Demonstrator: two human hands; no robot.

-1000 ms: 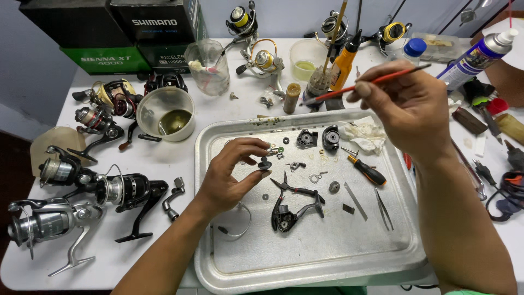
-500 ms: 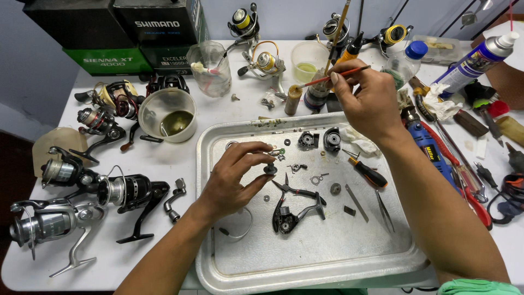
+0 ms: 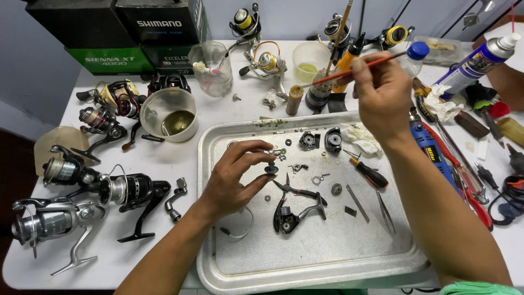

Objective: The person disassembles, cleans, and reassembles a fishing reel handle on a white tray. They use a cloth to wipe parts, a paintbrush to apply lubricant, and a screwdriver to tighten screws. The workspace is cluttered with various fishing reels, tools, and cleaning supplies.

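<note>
My left hand (image 3: 234,177) hovers over the metal tray (image 3: 305,257) and pinches a small dark round reel part (image 3: 271,169) between thumb and fingers. My right hand (image 3: 382,95) is raised beyond the tray's far edge and holds a thin red-handled brush (image 3: 357,68), its tip reaching into a small dark jar (image 3: 318,95). On the tray lie a black reel frame (image 3: 292,213), two dark housing pieces (image 3: 322,140), small washers and screws, a screwdriver (image 3: 368,172) and tweezers (image 3: 385,210).
Several fishing reels (image 3: 82,180) crowd the table left of the tray. A bowl of yellowish liquid (image 3: 169,114), a clear cup (image 3: 210,68) and dark boxes (image 3: 120,33) stand behind. A blue rotary tool (image 3: 431,147), a spray can (image 3: 477,60) and hand tools lie on the right.
My right hand swung left from the table's right side to the back, bringing the brush tip down to the dark jar. My left hand kept its pinch on the small part.
</note>
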